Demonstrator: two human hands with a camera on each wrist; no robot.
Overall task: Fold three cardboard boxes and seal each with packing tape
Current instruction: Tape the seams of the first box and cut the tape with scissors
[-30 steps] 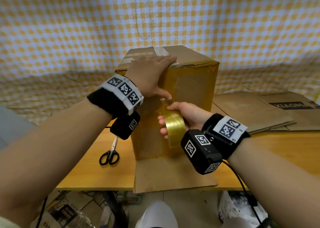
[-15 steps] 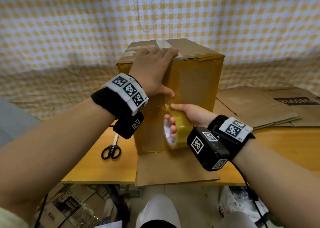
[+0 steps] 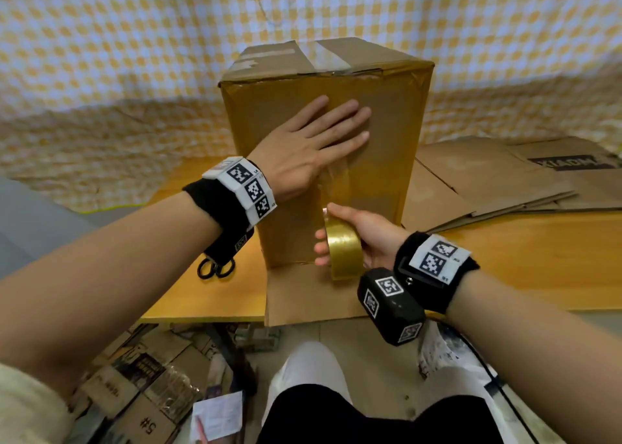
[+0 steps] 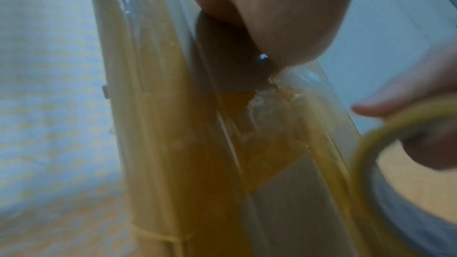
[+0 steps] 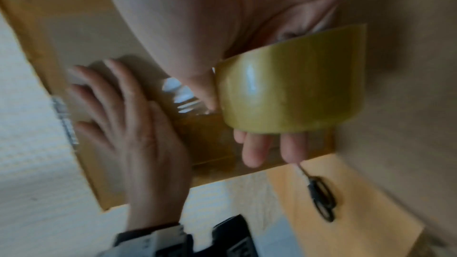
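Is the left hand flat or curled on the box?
Flat: the left hand lies with straight fingers spread against the box front face.

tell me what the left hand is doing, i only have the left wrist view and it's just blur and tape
Observer: The left hand lies flat, fingers straight, on the front face of the upright box.
Operator: and where's the roll
Observer: The right hand grips the tape roll low against that face, fingers through its core.
Operator: scissors anywhere
Observer: The scissors lie on the table, left of the box.
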